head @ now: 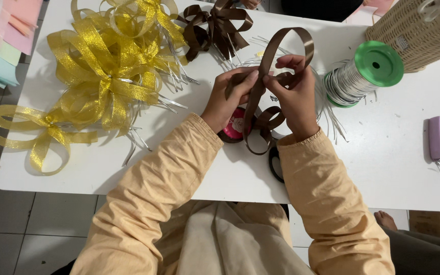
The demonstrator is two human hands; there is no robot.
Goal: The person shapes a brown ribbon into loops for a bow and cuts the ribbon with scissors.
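Both the left hand (230, 99) and right hand (294, 94) pinch the brown satin ribbon (266, 66) between them, its loop arching up over the right hand.

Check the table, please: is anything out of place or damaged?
Nothing looks damaged. Both hands, left and right, pinch the brown ribbon. One gold bow overhangs the white table edge slightly.
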